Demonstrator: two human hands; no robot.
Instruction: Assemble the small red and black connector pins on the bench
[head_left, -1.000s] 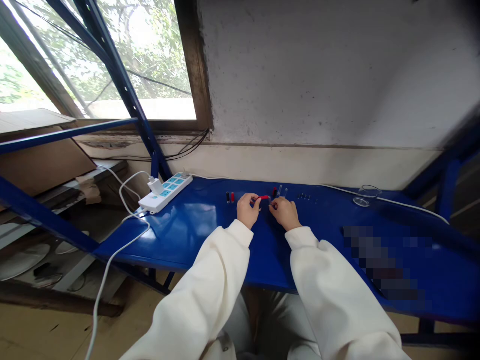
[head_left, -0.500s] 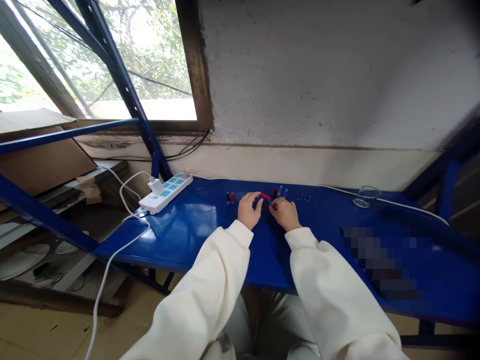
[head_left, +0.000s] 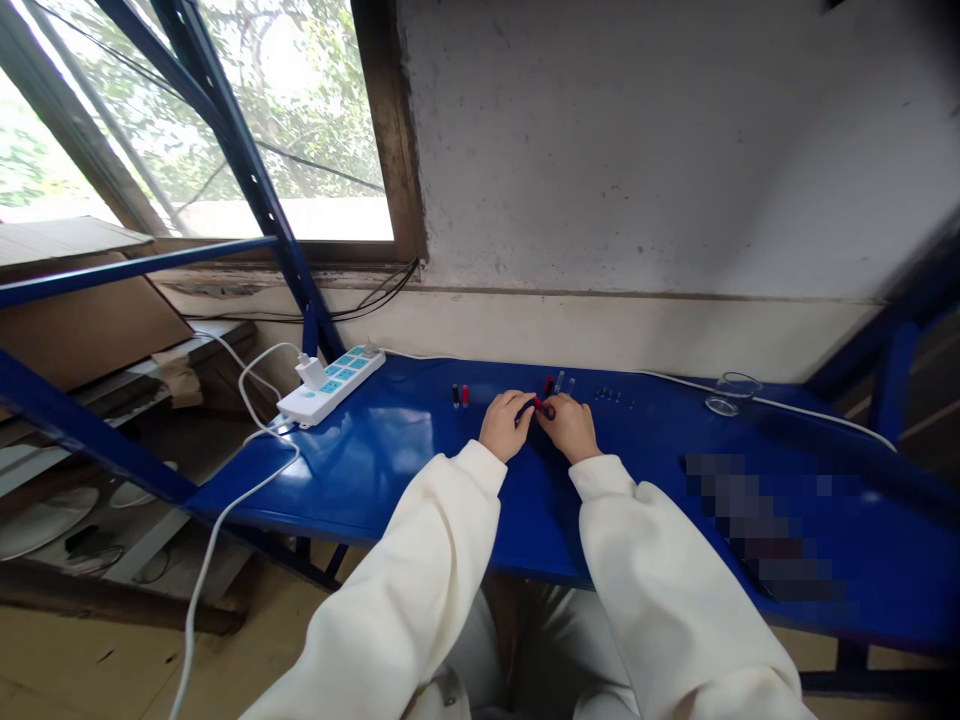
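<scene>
Over the blue tabletop [head_left: 375, 440], my left hand [head_left: 508, 425] and my right hand [head_left: 568, 430] almost meet, fingers closed in pinches. Between their fingertips is a small red piece [head_left: 538, 404], mostly covered; its exact kind is too small to tell. Just beyond my right hand lie a small red-and-black part [head_left: 549, 383] and two slim clear tubes [head_left: 559, 381]. To the left of my left hand, a small black cylinder [head_left: 455, 395] and a matching red cylinder [head_left: 465, 395], both with pale ends, sit side by side.
Several tiny dark parts [head_left: 607, 394] lie right of the tubes. A clear glass container [head_left: 733, 392] sits farther right by a white cable [head_left: 825, 412]. At the left is a white power strip [head_left: 330, 388] with a plug. A pixelated dark object [head_left: 765, 530] lies front right.
The red piece, tilted near my left fingertips before, now sits lower and between both hands. My hands have drawn slightly closer together.
</scene>
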